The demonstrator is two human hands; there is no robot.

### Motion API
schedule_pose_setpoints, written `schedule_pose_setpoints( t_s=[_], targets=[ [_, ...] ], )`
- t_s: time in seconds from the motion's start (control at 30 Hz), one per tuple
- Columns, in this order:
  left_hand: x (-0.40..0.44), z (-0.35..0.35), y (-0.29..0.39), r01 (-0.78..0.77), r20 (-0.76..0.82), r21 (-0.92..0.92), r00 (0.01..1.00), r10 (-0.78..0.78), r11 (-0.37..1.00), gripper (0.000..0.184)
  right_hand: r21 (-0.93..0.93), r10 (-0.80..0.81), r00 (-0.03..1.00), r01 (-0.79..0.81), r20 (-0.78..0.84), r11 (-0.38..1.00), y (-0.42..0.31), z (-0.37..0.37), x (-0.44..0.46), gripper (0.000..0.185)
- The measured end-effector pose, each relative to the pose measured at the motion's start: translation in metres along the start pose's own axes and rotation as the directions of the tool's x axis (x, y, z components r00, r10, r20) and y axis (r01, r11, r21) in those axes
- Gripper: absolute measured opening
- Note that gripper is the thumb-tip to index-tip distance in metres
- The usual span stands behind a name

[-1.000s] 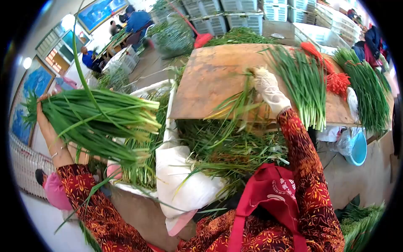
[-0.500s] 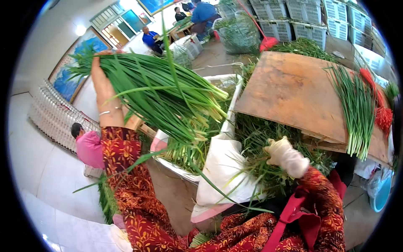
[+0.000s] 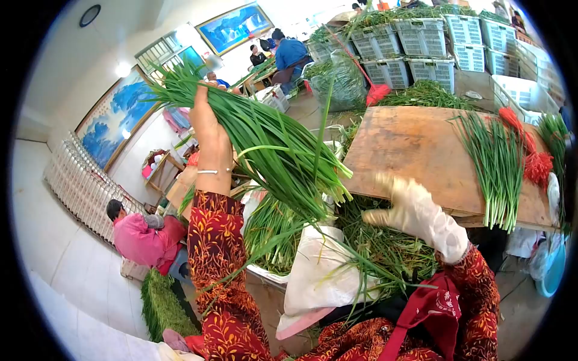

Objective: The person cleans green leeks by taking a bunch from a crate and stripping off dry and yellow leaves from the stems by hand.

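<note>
My bare left hand [image 3: 211,123] is closed round a big bunch of garlic chives [image 3: 280,147], lifted up with the pale stem ends pointing right and down. My right hand [image 3: 415,213], in a whitish glove, is open with thumb and fingers apart, somewhat blurred. It hovers over loose green trimmings [image 3: 385,240], close to the front edge of a wooden board [image 3: 409,144]. A smaller bundle of chives [image 3: 494,162] lies on the board's right side, next to red ties [image 3: 536,156]. Below the held bunch, more chives [image 3: 274,234] fill a white container, partly hidden.
A white cloth [image 3: 322,271] hangs in front of me. Stacked plastic crates [image 3: 421,39] and a full clear bag [image 3: 340,84] stand behind the board. A person in pink [image 3: 144,237] sits at left; others sit farther back. A blue basin [image 3: 549,271] is low at right.
My left hand and the chives have shifted right in view. My right hand has risen from the trimmings toward the board, its fingers now spread. The view has tilted upward.
</note>
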State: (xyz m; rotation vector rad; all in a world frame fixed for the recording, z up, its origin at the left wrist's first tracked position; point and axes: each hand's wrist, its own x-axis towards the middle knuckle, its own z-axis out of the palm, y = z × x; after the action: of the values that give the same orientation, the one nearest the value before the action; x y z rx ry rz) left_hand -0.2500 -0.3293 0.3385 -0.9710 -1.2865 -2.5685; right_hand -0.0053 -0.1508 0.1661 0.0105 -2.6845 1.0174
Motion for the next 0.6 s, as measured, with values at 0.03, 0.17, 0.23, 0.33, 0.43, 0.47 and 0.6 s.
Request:
schedule_pose_setpoints(
  t_s=[0.03,0.17,0.23,0.33,0.43,0.47,0.6],
  targets=[
    [-0.004,0.006,-0.004,0.001,-0.002,-0.001,1.000,-0.001,1.000,0.021,-0.095,-0.092,0.971,0.073,-0.219,0.993,-0.001,0.002,0.009,0.078],
    [-0.022,0.037,-0.013,-0.027,-0.004,0.109,1.000,0.028,0.994,0.021,-0.105,-0.130,0.862,0.089,-0.490,0.990,-0.017,0.009,0.053,0.097],
    [-0.028,0.047,-0.020,-0.036,0.031,0.075,0.999,0.034,0.997,0.021,0.008,-0.184,0.832,0.221,-0.523,0.975,-0.029,0.011,0.071,0.105],
    [-0.046,0.063,-0.027,-0.034,0.010,0.124,0.999,0.033,0.992,0.021,-0.033,-0.235,0.783,0.265,-0.576,0.964,-0.048,0.021,0.083,0.107],
    [-0.061,0.071,-0.036,-0.039,0.046,0.155,0.998,0.032,0.987,0.016,-0.084,-0.241,0.741,0.244,-0.626,0.966,-0.066,0.021,0.084,0.101],
    [-0.059,0.066,-0.045,-0.057,0.051,0.184,0.998,0.049,0.981,0.017,-0.083,-0.228,0.717,0.233,-0.659,0.969,-0.069,0.019,0.084,0.098],
    [-0.091,0.083,-0.047,0.009,0.109,0.227,0.993,-0.034,0.974,0.019,0.023,-0.191,0.473,0.411,-0.860,0.911,-0.067,0.009,0.089,0.071]
  ],
)
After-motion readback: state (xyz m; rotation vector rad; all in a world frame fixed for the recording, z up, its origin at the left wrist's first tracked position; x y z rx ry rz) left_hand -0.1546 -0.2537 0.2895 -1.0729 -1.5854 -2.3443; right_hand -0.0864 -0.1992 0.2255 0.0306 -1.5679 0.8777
